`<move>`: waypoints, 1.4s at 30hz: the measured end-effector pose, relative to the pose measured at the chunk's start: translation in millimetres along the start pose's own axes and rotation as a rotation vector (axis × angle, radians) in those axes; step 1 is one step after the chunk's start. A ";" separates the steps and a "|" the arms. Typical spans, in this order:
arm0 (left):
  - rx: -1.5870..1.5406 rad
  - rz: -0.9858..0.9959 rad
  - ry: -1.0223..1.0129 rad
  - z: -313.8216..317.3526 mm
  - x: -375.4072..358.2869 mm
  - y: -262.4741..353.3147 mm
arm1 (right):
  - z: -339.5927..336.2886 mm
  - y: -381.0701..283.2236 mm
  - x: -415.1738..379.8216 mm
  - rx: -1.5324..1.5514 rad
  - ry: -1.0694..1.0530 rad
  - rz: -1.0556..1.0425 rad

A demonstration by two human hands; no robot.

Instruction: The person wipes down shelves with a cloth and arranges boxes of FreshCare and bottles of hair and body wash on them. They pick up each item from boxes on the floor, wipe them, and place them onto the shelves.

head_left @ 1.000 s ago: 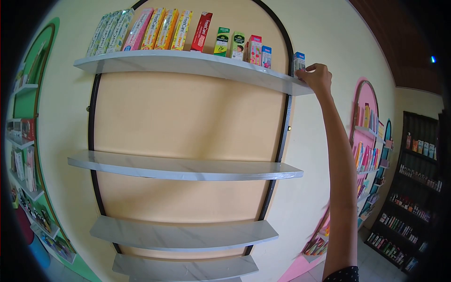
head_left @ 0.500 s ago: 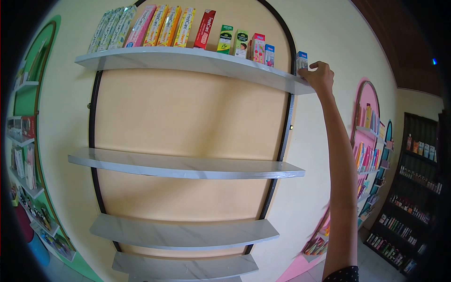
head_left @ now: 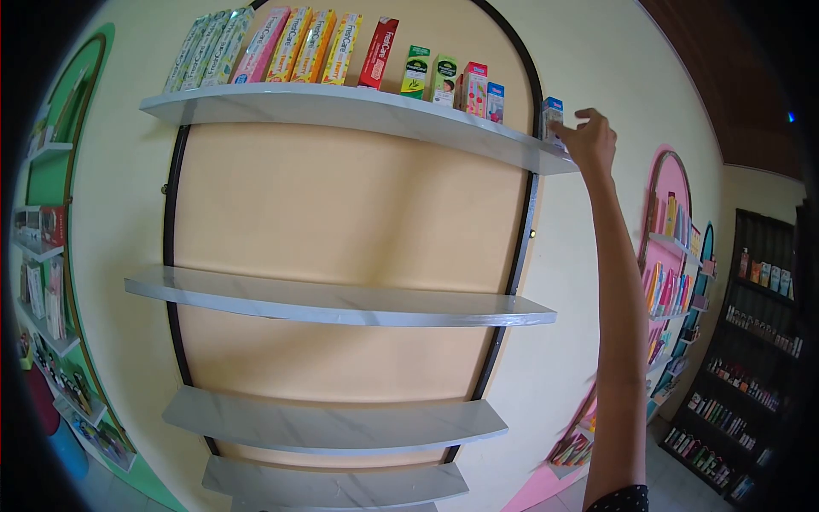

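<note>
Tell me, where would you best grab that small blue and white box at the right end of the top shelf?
Probably by its two narrow upright sides, coming from the right. The small box stands upright and alone near the top shelf end, with a gap to its neighbours; the right hand is already there, fingers open.

- A shop: boxed goods line the arched wall shelf (head_left: 341, 107) left of the fingers (head_left: 570, 128).
- More stocked display shelves (head_left: 751, 341) stand right, below them.

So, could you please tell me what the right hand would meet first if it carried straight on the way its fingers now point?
Most likely the small blue box at the top shelf's right end: the right hand reaches up-left and its fingertips are at it already, though actual contact is unclear.
</note>
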State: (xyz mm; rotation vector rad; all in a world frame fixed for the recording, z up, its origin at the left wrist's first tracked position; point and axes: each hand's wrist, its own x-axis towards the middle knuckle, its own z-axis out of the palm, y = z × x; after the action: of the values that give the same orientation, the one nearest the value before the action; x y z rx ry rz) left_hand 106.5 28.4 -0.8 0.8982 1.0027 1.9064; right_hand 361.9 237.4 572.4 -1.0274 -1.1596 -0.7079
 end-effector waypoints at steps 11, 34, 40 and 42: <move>-0.061 -0.054 -0.001 3.7 5.7 6.2 | 48.3 -45.5 22.9 0.173 -0.088 -0.429; -0.210 -0.167 0.017 14.0 8.7 25.1 | 19.5 -60.2 15.6 0.020 -0.263 -0.280; -0.251 -0.195 0.024 17.8 10.3 31.8 | 20.3 -62.6 15.3 -0.065 -0.243 -0.297; -0.265 -0.202 0.028 18.7 11.1 34.4 | 19.1 -63.2 15.9 -0.060 -0.258 -0.280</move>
State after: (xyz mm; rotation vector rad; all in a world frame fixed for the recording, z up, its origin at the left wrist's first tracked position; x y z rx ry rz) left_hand 106.7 31.0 39.8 0.5961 0.8001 1.8305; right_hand 303.5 231.0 606.4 -1.0386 -1.5336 -0.8514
